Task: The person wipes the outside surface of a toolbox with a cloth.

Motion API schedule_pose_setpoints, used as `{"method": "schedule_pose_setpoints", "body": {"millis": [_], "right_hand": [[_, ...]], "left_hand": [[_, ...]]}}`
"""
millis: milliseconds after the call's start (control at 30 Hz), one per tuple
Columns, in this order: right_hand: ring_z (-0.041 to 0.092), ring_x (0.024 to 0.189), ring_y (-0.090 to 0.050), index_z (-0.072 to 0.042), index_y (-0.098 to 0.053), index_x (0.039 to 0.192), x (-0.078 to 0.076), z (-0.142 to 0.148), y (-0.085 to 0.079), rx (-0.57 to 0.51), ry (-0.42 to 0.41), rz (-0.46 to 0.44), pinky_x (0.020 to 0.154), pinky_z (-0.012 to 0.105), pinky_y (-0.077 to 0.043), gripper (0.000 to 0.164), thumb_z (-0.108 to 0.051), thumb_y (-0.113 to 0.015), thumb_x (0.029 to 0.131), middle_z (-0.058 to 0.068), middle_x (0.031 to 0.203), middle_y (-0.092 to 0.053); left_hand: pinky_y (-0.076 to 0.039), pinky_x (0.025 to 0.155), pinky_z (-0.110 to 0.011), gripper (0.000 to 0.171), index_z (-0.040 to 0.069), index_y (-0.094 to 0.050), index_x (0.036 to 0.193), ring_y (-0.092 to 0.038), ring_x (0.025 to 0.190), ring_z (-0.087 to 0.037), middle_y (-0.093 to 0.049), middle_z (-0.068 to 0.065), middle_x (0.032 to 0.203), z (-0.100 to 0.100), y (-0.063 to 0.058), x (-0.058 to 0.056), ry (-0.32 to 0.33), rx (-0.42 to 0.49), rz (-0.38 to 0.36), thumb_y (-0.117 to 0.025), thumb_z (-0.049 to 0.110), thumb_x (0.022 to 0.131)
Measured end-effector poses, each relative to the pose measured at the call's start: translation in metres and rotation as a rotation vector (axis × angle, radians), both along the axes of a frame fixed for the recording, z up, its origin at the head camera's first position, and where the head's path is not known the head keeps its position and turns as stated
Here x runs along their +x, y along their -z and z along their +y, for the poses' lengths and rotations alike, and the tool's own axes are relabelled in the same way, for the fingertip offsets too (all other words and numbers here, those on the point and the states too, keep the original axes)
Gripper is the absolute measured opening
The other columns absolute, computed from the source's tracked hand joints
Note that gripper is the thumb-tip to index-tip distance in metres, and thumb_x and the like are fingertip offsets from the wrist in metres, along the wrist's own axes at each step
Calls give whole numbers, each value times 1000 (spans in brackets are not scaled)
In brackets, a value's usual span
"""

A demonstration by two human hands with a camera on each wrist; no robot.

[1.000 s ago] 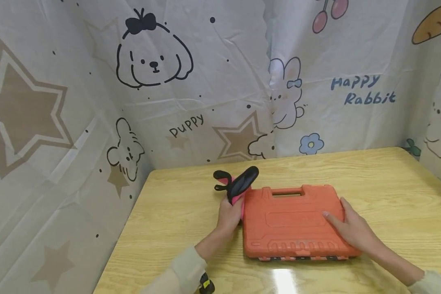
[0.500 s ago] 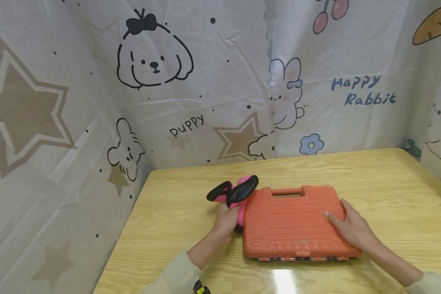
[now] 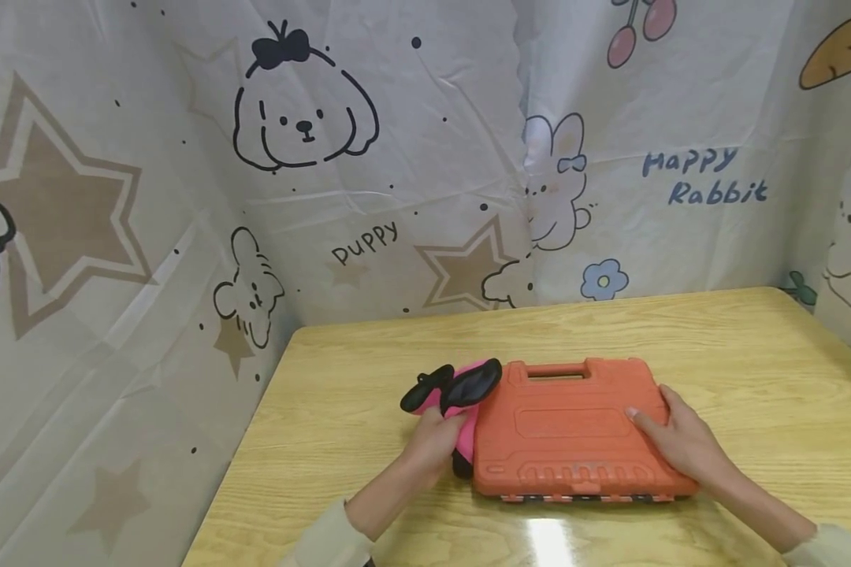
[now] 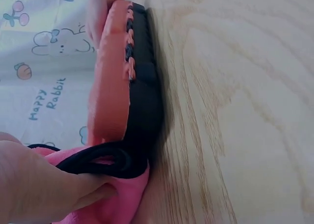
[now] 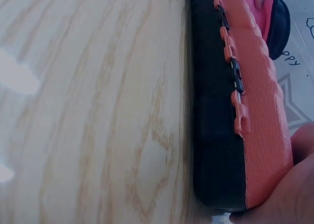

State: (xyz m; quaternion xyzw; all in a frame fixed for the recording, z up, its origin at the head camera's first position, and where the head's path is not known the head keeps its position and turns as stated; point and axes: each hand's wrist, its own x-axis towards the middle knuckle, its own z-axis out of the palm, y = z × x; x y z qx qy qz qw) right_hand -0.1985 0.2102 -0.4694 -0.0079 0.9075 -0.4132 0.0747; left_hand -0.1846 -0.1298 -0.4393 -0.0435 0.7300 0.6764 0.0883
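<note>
A closed orange-red plastic carrying case (image 3: 570, 453) with a black lower half lies flat on the table, its handle at the far side. At its left edge, my left hand (image 3: 432, 445) pinches a soft pink cloth item (image 4: 130, 194) with black edging between thumb and fingers. The cloth presses against the case's side in the left wrist view, and part of it is folded inside the hand. On the opposite side my right hand (image 3: 684, 441) grips the case's right edge, thumb on top and fingers along the side. Latches (image 5: 235, 71) line the near side.
The wood-grain table (image 3: 340, 370) extends around the case on all sides. Behind and to the left hangs a printed curtain (image 3: 369, 157) with cartoon animals and stars, meeting the table's far edge.
My left hand has drawn the pink cloth item toward me along the case's left side, and its black flaps have tilted lower. The case and right hand have stayed in place.
</note>
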Motion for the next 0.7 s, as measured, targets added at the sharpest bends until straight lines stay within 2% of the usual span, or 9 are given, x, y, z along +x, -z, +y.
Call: {"method": "schedule_pose_setpoints", "body": {"millis": [167, 367, 600, 700], "right_hand": [[62, 134, -21, 20, 3, 149, -1, 0, 0, -8, 1, -15, 103, 70, -32, 96, -50, -46, 104, 48, 148, -12], [62, 133, -22, 20, 3, 149, 0, 0, -1, -6, -3, -9, 102, 70, -33, 96, -50, -46, 104, 48, 147, -13], [62, 133, -22, 20, 2, 149, 2, -1, -2, -2, -5, -4, 101, 70, -33, 95, -49, -45, 104, 49, 147, -13], [62, 133, -22, 20, 2, 149, 1, -1, -2, 2, -6, -7, 102, 70, -33, 96, -50, -45, 104, 49, 147, -13]], "left_hand": [[-53, 89, -35, 25, -5, -61, 119, -64, 100, -19, -68, -11, 109, -4, -7, 9, 44, 14, -28, -52, 12, 102], [-49, 94, -38, 28, -4, -62, 122, -62, 102, -19, -67, -11, 109, -7, -12, 15, 58, -26, -27, -56, 14, 101], [-54, 78, -31, 28, -4, -62, 119, -67, 92, -19, -69, -11, 102, -15, -19, 18, 102, -32, -63, -55, 15, 100], [-54, 74, -31, 28, -4, -60, 120, -66, 90, -18, -68, -11, 102, -18, -22, 19, 115, -36, -66, -55, 15, 100]]}}
